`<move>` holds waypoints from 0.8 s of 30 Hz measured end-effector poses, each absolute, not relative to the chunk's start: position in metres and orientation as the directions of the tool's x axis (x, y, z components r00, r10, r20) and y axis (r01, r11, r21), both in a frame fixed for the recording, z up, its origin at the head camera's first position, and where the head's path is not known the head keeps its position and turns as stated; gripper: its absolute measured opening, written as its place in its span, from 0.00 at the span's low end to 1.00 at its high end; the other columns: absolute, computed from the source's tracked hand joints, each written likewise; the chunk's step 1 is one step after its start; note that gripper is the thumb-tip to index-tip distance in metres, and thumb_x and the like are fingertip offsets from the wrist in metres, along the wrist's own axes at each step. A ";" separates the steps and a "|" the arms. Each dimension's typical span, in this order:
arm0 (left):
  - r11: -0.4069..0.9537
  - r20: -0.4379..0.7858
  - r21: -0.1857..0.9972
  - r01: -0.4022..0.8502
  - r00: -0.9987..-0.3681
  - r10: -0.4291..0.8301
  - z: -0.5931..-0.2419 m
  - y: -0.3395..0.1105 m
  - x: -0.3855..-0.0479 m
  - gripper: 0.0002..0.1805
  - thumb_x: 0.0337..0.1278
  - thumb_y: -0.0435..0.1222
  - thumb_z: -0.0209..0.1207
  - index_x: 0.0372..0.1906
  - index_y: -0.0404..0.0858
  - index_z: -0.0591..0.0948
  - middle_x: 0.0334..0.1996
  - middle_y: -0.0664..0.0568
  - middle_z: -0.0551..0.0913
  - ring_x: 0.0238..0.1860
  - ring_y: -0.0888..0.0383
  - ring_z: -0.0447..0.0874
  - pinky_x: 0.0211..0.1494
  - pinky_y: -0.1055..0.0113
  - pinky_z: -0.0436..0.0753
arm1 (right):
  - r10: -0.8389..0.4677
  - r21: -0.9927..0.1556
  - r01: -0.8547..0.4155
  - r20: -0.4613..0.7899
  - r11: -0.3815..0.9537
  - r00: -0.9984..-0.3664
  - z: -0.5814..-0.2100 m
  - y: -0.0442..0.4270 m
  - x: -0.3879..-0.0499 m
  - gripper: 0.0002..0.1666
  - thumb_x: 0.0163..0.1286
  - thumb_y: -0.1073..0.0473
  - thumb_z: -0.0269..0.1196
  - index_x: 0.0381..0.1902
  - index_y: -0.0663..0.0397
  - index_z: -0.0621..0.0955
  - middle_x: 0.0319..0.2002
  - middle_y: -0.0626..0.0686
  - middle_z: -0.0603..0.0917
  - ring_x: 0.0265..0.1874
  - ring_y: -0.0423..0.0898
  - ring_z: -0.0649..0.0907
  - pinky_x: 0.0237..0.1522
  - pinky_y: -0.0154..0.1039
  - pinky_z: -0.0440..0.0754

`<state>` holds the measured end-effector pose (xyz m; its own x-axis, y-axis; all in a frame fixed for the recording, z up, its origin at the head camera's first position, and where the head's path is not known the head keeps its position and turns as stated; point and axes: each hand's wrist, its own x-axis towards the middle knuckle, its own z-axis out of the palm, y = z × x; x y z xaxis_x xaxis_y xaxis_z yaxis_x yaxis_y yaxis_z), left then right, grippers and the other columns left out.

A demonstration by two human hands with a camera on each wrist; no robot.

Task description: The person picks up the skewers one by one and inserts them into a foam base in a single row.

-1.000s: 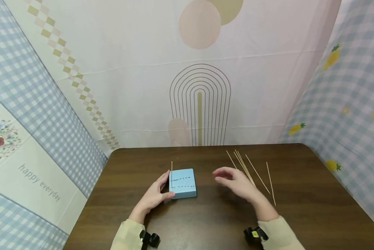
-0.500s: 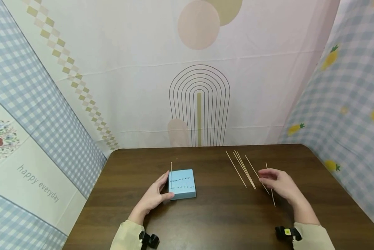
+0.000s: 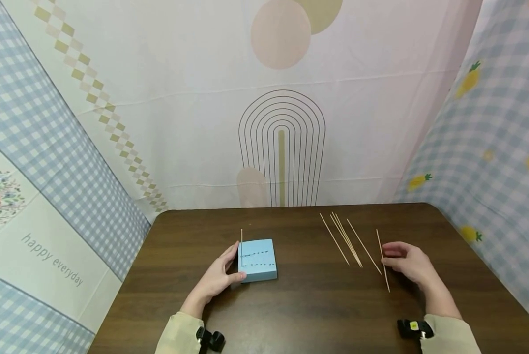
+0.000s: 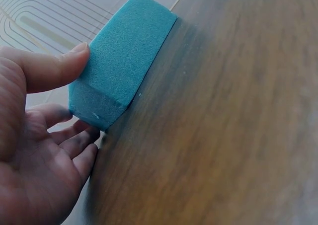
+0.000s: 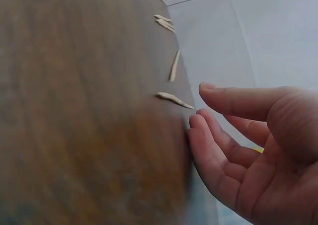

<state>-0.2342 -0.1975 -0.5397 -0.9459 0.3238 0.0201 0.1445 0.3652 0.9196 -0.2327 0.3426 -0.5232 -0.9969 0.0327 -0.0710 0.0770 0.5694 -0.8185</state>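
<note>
A light blue foam-like block (image 3: 261, 272) with rows of dark marks or holes lies on the table, left of the middle. One thin wooden stick (image 3: 242, 241) stands upright at its left side. My left hand (image 3: 218, 278) grips the block, thumb at the front corner and fingers along the left side; the left wrist view shows the thumb pressed to the block (image 4: 124, 56). At the right, my right hand (image 3: 408, 263) is beside the rightmost stick (image 3: 378, 241). Its thumb and fingers are apart in the right wrist view, with the stick (image 5: 174, 99) just beyond the fingertips.
Several more thin sticks (image 3: 345, 239) lie at a slant on the dark wooden table (image 3: 300, 314), between the block and my right hand. A patterned cloth (image 3: 202, 147) hangs behind the table, with checked cloth (image 3: 503, 206) at the right.
My right hand has moved from near the middle, across the loose sticks, to the rightmost stick. My left hand and the block have stayed in place.
</note>
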 end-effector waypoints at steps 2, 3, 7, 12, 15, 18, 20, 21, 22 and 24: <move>0.364 0.019 0.920 0.143 -0.946 0.323 -0.540 -0.198 -0.234 0.52 0.64 0.32 0.73 0.86 0.38 0.57 0.85 0.36 0.52 0.84 0.38 0.50 0.82 0.42 0.58 | 0.034 -0.814 0.077 -0.070 0.575 -0.997 -0.525 0.343 -0.233 0.31 0.70 0.63 0.75 0.64 0.76 0.78 0.54 0.70 0.87 0.39 0.35 0.85 0.38 0.35 0.87; 0.362 0.019 0.921 0.142 -0.946 0.323 -0.541 -0.198 -0.234 0.52 0.63 0.32 0.73 0.86 0.38 0.57 0.85 0.36 0.52 0.84 0.38 0.50 0.82 0.42 0.58 | 0.038 -0.810 0.078 -0.068 0.582 -0.997 -0.526 0.343 -0.233 0.31 0.69 0.63 0.75 0.63 0.76 0.78 0.53 0.70 0.87 0.39 0.36 0.85 0.37 0.35 0.86; 0.363 0.016 0.921 0.140 -0.946 0.324 -0.541 -0.197 -0.234 0.52 0.63 0.32 0.74 0.86 0.38 0.57 0.85 0.36 0.52 0.84 0.39 0.50 0.82 0.42 0.58 | 0.046 -0.791 0.090 -0.078 0.605 -0.996 -0.527 0.343 -0.233 0.33 0.66 0.63 0.76 0.63 0.75 0.79 0.53 0.69 0.87 0.40 0.40 0.85 0.37 0.33 0.86; 0.377 0.021 0.914 0.151 -0.945 0.327 -0.540 -0.197 -0.234 0.52 0.63 0.34 0.74 0.86 0.36 0.56 0.85 0.36 0.53 0.84 0.38 0.51 0.82 0.41 0.58 | 0.058 -0.772 0.114 -0.100 0.625 -0.993 -0.524 0.340 -0.233 0.35 0.63 0.64 0.78 0.64 0.75 0.78 0.53 0.69 0.86 0.46 0.53 0.87 0.37 0.34 0.86; 0.384 0.023 0.910 0.155 -0.945 0.327 -0.539 -0.197 -0.233 0.52 0.64 0.34 0.73 0.86 0.36 0.56 0.85 0.36 0.52 0.84 0.38 0.50 0.82 0.41 0.58 | 0.064 -0.755 0.116 -0.098 0.646 -0.993 -0.522 0.338 -0.234 0.36 0.61 0.65 0.79 0.63 0.74 0.79 0.52 0.69 0.86 0.50 0.60 0.86 0.37 0.33 0.85; 0.383 0.024 0.910 0.157 -0.944 0.328 -0.538 -0.198 -0.233 0.52 0.64 0.33 0.73 0.86 0.36 0.55 0.85 0.36 0.52 0.84 0.38 0.50 0.82 0.41 0.57 | 0.066 -0.742 0.118 -0.099 0.660 -0.993 -0.520 0.336 -0.235 0.36 0.61 0.65 0.79 0.63 0.74 0.78 0.52 0.69 0.86 0.51 0.63 0.85 0.38 0.34 0.84; 0.379 0.023 0.912 0.155 -0.944 0.330 -0.538 -0.198 -0.233 0.52 0.65 0.33 0.73 0.86 0.36 0.55 0.85 0.36 0.52 0.84 0.38 0.49 0.82 0.41 0.57 | 0.073 -0.729 0.125 -0.103 0.673 -0.992 -0.518 0.335 -0.234 0.36 0.61 0.64 0.79 0.64 0.73 0.78 0.52 0.69 0.86 0.51 0.64 0.84 0.38 0.37 0.83; 0.379 0.022 0.913 0.154 -0.944 0.330 -0.538 -0.198 -0.233 0.52 0.65 0.33 0.73 0.86 0.36 0.55 0.85 0.36 0.52 0.84 0.38 0.49 0.82 0.41 0.57 | 0.078 -0.721 0.130 -0.105 0.680 -0.991 -0.518 0.335 -0.234 0.36 0.61 0.64 0.78 0.64 0.73 0.78 0.52 0.69 0.86 0.51 0.64 0.84 0.39 0.38 0.83; 0.378 0.022 0.913 0.154 -0.944 0.330 -0.538 -0.198 -0.233 0.52 0.65 0.33 0.73 0.86 0.36 0.55 0.85 0.36 0.51 0.84 0.38 0.49 0.82 0.41 0.57 | 0.084 -0.711 0.134 -0.106 0.690 -0.991 -0.517 0.334 -0.234 0.36 0.61 0.64 0.78 0.64 0.72 0.78 0.52 0.69 0.86 0.51 0.65 0.84 0.40 0.40 0.83; 0.377 0.021 0.914 0.152 -0.944 0.329 -0.539 -0.197 -0.233 0.52 0.65 0.33 0.73 0.86 0.37 0.55 0.85 0.36 0.52 0.84 0.38 0.49 0.82 0.41 0.57 | 0.096 -0.692 0.144 -0.108 0.708 -0.989 -0.517 0.333 -0.233 0.36 0.61 0.64 0.77 0.64 0.71 0.78 0.52 0.69 0.86 0.51 0.66 0.84 0.42 0.46 0.84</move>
